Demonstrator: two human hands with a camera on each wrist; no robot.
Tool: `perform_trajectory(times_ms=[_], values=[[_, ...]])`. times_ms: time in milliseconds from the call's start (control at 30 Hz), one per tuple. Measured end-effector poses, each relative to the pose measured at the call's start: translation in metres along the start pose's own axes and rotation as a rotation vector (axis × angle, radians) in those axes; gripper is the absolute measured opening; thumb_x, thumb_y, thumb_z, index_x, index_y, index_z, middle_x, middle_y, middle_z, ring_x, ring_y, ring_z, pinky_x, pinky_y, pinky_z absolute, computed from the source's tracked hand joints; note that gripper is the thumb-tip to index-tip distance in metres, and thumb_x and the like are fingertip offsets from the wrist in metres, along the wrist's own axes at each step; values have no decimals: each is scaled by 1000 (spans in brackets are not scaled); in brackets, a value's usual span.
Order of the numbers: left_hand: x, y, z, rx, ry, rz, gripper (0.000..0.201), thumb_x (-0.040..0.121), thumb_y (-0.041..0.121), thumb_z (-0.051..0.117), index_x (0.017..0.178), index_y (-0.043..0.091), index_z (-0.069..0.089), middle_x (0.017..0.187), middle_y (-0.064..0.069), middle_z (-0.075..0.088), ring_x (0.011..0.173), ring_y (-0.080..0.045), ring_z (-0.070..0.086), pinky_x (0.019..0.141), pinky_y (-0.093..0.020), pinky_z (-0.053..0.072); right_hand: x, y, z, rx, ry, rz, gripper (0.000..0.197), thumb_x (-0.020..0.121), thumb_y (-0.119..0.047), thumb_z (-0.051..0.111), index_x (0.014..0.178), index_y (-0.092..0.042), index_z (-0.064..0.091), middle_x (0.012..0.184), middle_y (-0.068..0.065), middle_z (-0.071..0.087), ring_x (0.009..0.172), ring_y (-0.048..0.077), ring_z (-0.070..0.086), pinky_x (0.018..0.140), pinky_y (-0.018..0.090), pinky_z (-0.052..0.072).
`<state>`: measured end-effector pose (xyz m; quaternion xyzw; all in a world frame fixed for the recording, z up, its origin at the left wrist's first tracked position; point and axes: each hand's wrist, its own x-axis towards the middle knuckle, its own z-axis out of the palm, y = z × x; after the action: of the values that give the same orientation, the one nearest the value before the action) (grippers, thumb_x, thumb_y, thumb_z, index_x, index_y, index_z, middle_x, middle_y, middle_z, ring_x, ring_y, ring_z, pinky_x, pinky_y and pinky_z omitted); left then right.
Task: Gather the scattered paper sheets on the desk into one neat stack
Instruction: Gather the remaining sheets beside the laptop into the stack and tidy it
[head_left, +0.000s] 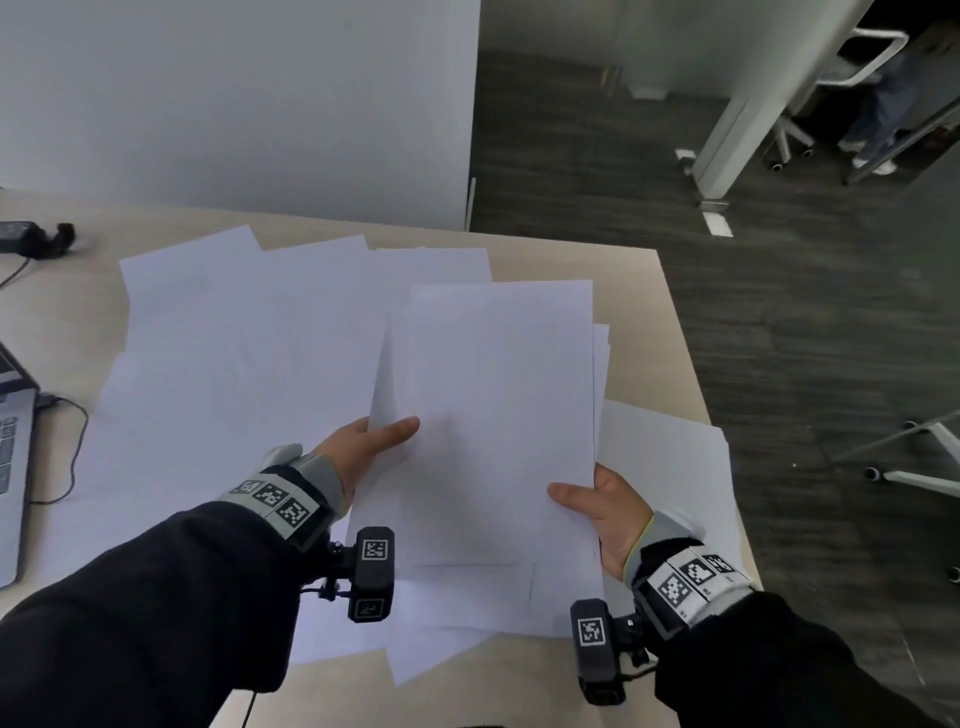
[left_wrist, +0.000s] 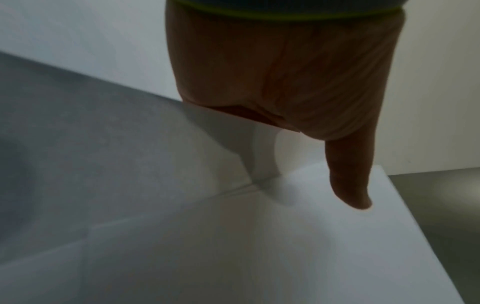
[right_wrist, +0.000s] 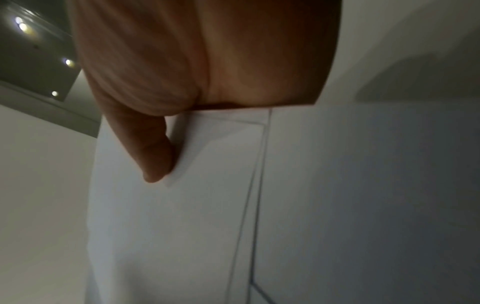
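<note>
A bundle of white paper sheets (head_left: 498, 415) is held up over the desk, its edges uneven at the right side. My left hand (head_left: 363, 447) grips the bundle's left edge, thumb lying on top (left_wrist: 348, 174); the fingers underneath are hidden. My right hand (head_left: 597, 506) grips the lower right edge, thumb pressed on the top sheet (right_wrist: 155, 156). More loose white sheets (head_left: 234, 338) lie spread and overlapping over the desk (head_left: 670, 332) to the left, behind and below the bundle. Another sheet (head_left: 670, 467) lies at the desk's right edge.
A laptop (head_left: 13, 467) with a cable sits at the desk's left edge. A black power adapter (head_left: 31, 236) lies at the back left. A white partition (head_left: 260, 104) stands behind the desk. The desk's right edge drops to dark carpet with chair legs.
</note>
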<state>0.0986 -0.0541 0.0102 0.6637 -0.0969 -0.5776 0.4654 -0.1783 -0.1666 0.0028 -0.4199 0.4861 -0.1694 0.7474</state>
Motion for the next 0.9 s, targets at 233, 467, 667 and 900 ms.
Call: perform_trajectory(times_ms=[233, 467, 667, 900], values=[[-11, -2, 46, -60, 59, 78, 30, 85, 9, 75, 111, -3, 68, 88, -16, 75, 73, -31, 73, 64, -35, 59, -2, -8, -2, -117, 42, -52, 21, 88, 1, 66, 106, -8, 71, 106, 14, 74, 97, 31, 69, 92, 45, 55], [-35, 22, 60, -181, -39, 427, 44, 68, 10, 76, 111, 3, 70, 101, -15, 76, 87, -28, 73, 69, -31, 59, -17, -35, -14, -10, -39, -198, 16, 77, -6, 73, 91, -13, 79, 104, 17, 74, 99, 36, 70, 96, 51, 51], [-50, 35, 64, -211, 32, 557, 34, 63, 7, 79, 97, 5, 75, 95, -15, 76, 85, -30, 73, 71, -35, 59, -23, -54, -8, -115, -87, -313, 27, 64, -27, 81, 89, -18, 80, 101, 14, 76, 98, 34, 71, 97, 55, 51], [-59, 22, 62, -66, 25, 610, 44, 63, 7, 79, 107, 5, 73, 105, -13, 76, 97, -28, 73, 80, -31, 57, -31, -54, -7, -146, -73, -380, 24, 65, -20, 80, 86, -30, 79, 98, 6, 77, 98, 28, 71, 97, 52, 52]])
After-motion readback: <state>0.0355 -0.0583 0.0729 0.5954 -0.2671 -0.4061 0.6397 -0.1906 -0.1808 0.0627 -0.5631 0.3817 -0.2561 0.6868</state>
